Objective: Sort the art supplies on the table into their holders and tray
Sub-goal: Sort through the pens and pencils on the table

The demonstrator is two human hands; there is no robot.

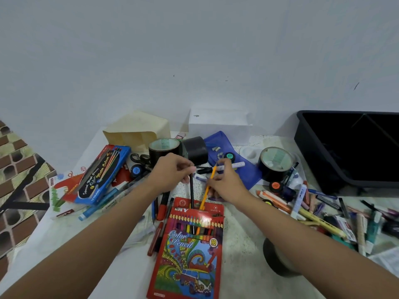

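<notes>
Head view, centre of the frame: pinching the upper end of a black pencil with the left hand and of an orange pencil with the right hand, fingers curled around each, both tips already inside the open top of the red colour pencil box lying flat at lower centre on the table. Probably light, stiff and smooth, with a brittle lead inside, so better to hold near the upper end between thumb and fingertips and to slide straight down, without bending or forcing.
</notes>
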